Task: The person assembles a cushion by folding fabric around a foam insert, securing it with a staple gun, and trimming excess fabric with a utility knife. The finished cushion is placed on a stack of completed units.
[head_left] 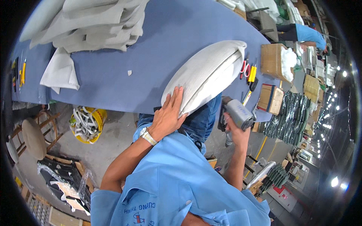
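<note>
A light grey fabric-covered cushion (pixel 205 71) lies tilted on the blue table, its near end reaching past the table's front edge. My left hand (pixel 167 113) rests on that near end, fingers stretched out flat along the fabric and thumb at its rim. A folded slit runs along the cushion's right side, with paler material showing inside. In my right hand (pixel 235 126) is a grey and black staple gun (pixel 241 113), gripped by its handle. It is held right of the cushion, beside the table edge and apart from the fabric.
Right of the cushion lie red-handled scissors (pixel 245 71), yellow-handled tools (pixel 252 74) and a wooden box (pixel 270 98). A cardboard box (pixel 270 62) holds white stuffing. Grey padded pieces (pixel 94 28) are piled far left. A yellow bucket (pixel 98 120) of scraps stands below. Another person (pixel 309 35) bends over far right.
</note>
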`<state>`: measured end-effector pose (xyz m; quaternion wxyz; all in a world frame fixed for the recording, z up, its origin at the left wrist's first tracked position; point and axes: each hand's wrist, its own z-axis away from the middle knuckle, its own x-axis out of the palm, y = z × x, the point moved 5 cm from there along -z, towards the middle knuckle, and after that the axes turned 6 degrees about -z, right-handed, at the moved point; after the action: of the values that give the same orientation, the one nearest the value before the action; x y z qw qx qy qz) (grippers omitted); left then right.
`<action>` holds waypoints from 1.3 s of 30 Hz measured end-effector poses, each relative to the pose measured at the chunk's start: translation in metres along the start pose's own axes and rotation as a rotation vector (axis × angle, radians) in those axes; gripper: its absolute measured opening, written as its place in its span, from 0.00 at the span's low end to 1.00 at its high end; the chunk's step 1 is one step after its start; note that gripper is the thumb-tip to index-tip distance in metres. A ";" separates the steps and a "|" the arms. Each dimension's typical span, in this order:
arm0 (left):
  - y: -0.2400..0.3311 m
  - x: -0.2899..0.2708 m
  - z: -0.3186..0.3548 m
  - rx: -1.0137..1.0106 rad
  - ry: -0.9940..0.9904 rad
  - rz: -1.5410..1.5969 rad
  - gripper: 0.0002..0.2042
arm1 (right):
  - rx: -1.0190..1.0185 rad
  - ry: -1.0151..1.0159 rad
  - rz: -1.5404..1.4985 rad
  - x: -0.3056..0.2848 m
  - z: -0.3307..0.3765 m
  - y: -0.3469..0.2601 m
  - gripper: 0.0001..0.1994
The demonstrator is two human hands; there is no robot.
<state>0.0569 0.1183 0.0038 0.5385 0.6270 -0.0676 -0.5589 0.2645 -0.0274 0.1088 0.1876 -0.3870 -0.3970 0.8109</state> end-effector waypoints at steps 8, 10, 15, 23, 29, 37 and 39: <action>0.025 -0.001 -0.005 0.101 -0.173 -0.205 0.48 | -0.077 0.304 0.593 -0.058 -0.162 0.172 0.19; 0.022 0.001 -0.007 0.199 -0.067 -0.209 0.49 | -0.174 0.309 0.591 -0.044 -0.190 0.180 0.21; 0.037 0.017 -0.038 0.291 -0.132 -0.142 0.50 | -0.130 0.148 -0.436 0.009 -0.203 0.116 0.30; 0.082 0.052 -0.135 0.412 -0.194 -0.214 0.48 | 0.109 0.082 -1.018 0.085 -0.199 0.067 0.36; 0.094 0.065 -0.197 0.471 -0.200 -0.289 0.45 | 0.090 0.132 -0.851 0.081 -0.194 0.072 0.31; 0.056 0.038 -0.290 0.382 -0.013 0.077 0.36 | 0.100 0.069 -0.834 0.111 -0.197 0.065 0.20; 0.068 0.011 -0.279 0.475 0.056 0.141 0.36 | 0.095 -0.026 -0.906 0.117 -0.193 0.043 0.23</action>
<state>0.3117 0.2498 -0.0093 0.4154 0.7449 -0.2256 -0.4708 0.3412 0.1137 -0.0558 0.5359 -0.1553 -0.4910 0.6691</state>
